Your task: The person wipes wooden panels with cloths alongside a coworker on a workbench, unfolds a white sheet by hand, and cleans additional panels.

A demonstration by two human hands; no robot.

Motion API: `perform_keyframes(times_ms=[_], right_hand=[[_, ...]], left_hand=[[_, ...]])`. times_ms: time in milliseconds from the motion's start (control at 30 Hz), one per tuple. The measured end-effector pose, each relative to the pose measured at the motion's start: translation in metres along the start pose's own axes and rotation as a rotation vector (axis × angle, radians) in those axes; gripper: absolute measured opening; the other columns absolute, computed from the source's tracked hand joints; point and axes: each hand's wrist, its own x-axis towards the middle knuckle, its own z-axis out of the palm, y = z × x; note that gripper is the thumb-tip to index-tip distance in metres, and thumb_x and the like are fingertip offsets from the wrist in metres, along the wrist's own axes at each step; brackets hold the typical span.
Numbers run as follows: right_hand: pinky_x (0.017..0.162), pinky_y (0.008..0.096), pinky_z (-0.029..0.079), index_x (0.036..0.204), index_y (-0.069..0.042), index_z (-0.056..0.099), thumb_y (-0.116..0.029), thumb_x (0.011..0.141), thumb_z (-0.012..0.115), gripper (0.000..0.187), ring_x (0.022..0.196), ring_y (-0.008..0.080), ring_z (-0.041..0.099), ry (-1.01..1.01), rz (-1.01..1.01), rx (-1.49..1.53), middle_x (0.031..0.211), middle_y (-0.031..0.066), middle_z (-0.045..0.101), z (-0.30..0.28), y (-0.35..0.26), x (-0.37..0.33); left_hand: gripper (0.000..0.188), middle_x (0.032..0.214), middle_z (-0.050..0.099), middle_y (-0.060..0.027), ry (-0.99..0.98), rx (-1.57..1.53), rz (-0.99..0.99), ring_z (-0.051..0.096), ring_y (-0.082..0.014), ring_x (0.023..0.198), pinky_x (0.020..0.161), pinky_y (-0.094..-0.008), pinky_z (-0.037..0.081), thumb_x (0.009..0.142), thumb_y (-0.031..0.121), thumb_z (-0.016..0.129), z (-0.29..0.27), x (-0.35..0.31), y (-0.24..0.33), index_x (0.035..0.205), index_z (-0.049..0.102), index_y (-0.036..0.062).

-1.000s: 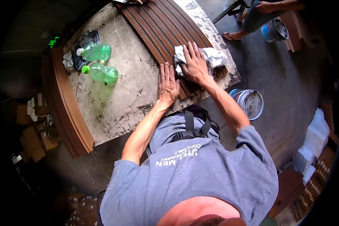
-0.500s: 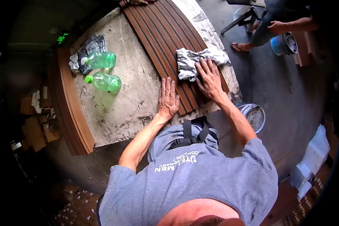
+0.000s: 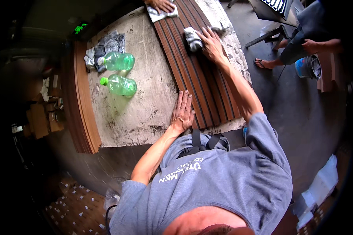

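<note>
A dark brown slatted panel (image 3: 202, 94) with black grooves lies lengthwise on a pale, stained worktable (image 3: 153, 78). My left hand (image 3: 183, 114) rests flat against the panel's left edge near its close end, fingers straight and holding nothing. Farther up the slats, my right hand (image 3: 213, 47) presses a crumpled grey-white cloth (image 3: 193, 39) onto the surface. Its fingers reach over the cloth, which sticks out to the left of them. At the far end, another person's hand (image 3: 161, 4) lies on a second white cloth (image 3: 161, 15).
Two green-tinted bottles (image 3: 121, 85) lie on the table's left, beside a bundle of grey rags (image 3: 108, 47). Brown boards (image 3: 84, 102) stand along the left edge. To the right are a seated person's legs, a black stool (image 3: 268, 36) and a bucket (image 3: 308, 67).
My right hand and its cloth have moved away from me along the panel. The other person's hand and cloth have come further into view. My left hand stays by the panel's edge.
</note>
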Motion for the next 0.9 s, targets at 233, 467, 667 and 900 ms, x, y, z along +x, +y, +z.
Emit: perform_keyframes(times_ms=[233, 467, 667, 900], right_hand=[[0.115, 0.0477, 0.021, 0.144, -0.008, 0.038, -0.013, 0.058, 0.076, 0.094, 0.142, 0.0337, 0.026, -0.414, 0.105, 0.024, 0.151, 0.0191, 0.031, -0.120, -0.081, -0.167], [0.112, 0.0488, 0.026, 0.125, -0.001, 0.055, -0.012, 0.059, 0.076, 0.070, 0.138, 0.0362, 0.032, -0.198, -0.059, -0.039, 0.145, 0.0197, 0.041, -0.079, -0.034, -0.099], [0.107, 0.0506, 0.032, 0.149, -0.017, 0.030, -0.008, 0.077, 0.065, 0.080, 0.132, 0.0412, 0.037, 0.079, 0.126, -0.012, 0.147, 0.0213, 0.037, 0.011, 0.033, 0.059], [0.116, 0.0521, 0.021, 0.150, -0.015, 0.028, -0.007, 0.079, 0.067, 0.082, 0.145, 0.0333, 0.018, -0.201, -0.345, 0.384, 0.156, 0.0138, 0.024, 0.009, -0.023, -0.039]], left_hand=[[0.073, 0.152, 0.025, -0.0245, 0.002, -0.017, 0.006, 0.023, -0.0454, 0.140, 0.114, -0.0489, 0.028, 0.078, 0.005, 0.058, -0.002, -0.001, -0.006, 0.144, 0.030, -0.0044], [0.074, 0.152, 0.024, -0.0246, 0.005, -0.017, -0.012, 0.023, -0.0455, 0.140, 0.115, -0.0488, 0.027, 0.077, 0.006, 0.058, -0.005, -0.006, -0.003, 0.145, 0.029, -0.0042], [0.075, 0.152, 0.026, -0.0227, 0.000, -0.040, -0.017, 0.023, -0.0436, 0.141, 0.115, -0.0480, 0.027, 0.076, 0.007, 0.060, -0.001, -0.001, -0.001, 0.144, 0.031, -0.0018], [0.072, 0.151, 0.029, -0.0219, 0.045, -0.066, -0.067, 0.025, -0.0428, 0.140, 0.114, -0.0471, 0.029, 0.075, 0.010, 0.064, -0.006, -0.002, -0.007, 0.141, 0.037, -0.0029]])
